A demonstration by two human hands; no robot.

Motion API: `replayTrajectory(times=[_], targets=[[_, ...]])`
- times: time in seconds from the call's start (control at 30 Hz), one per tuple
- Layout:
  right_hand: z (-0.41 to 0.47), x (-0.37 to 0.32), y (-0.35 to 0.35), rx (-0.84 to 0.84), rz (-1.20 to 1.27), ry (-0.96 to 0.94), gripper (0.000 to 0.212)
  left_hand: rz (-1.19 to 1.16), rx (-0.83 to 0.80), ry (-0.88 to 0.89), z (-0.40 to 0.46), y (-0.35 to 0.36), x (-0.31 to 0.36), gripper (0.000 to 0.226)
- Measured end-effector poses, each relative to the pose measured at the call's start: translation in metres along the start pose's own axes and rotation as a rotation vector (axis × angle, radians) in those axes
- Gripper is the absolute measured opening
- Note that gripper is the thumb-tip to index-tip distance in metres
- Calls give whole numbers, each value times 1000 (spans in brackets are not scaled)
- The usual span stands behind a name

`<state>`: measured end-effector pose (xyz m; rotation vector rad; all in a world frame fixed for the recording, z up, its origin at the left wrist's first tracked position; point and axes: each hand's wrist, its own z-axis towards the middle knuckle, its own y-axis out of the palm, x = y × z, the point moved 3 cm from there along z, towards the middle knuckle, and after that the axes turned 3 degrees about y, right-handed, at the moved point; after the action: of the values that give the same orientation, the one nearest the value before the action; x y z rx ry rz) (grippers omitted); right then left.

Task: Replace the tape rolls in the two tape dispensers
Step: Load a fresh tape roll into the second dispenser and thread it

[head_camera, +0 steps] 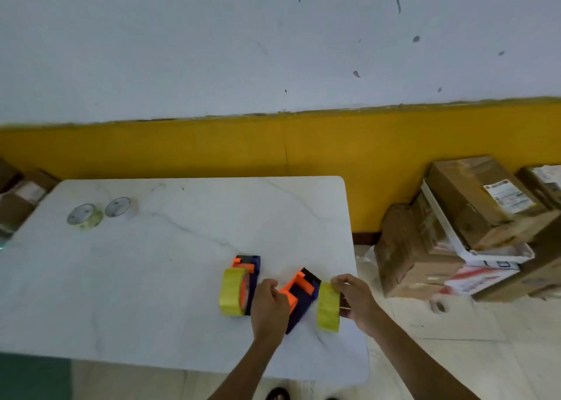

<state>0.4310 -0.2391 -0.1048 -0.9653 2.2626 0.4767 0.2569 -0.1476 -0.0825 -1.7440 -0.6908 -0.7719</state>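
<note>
1. Here's the white marble-look table (151, 278), and all the action sits near its right edge, toward the near right corner.
2. The left hand (268, 307) is curled over the near side of the right-hand tape dispenser (300, 298), a purple body with orange parts, tilted diagonally on the tabletop. Fingers look clamped on its orange edge, pinning it down.
3. The right hand (353, 301) grips a yellow tape roll (328, 307) standing on edge, fingers over the top and outer face. The roll sits just beside the dispenser's right side, touching or nearly so; whether it is seated on the hub I cannot tell.
4. Just to the left, the other tape dispenser (250, 275) rests on the table with no hand on it, a second yellow roll (233, 292) mounted against its left side.
5. Over by the far left corner, two used-up rolls (86, 216) lie close together, well apart from the dispensers. They look nearly spent, pale cores showing.
6. Off the table's right edge, cardboard boxes (473, 211) are stacked on the floor against the yellow wall band.
</note>
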Motion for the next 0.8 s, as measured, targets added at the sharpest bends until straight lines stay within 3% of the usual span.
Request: replayTrajectory(times=[0.17,0.27,0.37,0.67,0.8], targets=[[0,-4,15,-15,-11,-23,8,-43,67,-15,6,-5,-3,24],[-3,-3,19,-36,5,-21,8,123,-123,28,13,-1,-13,34],[-6,1,20,-44,27,-2,10,188,-279,-11,16,2,-17,30],[-14,1,26,-21,30,14,13,-210,-289,-259,17,11,11,25],[-15,-5,30,-44,56,6,9,-276,-319,-310,21,13,14,24]])
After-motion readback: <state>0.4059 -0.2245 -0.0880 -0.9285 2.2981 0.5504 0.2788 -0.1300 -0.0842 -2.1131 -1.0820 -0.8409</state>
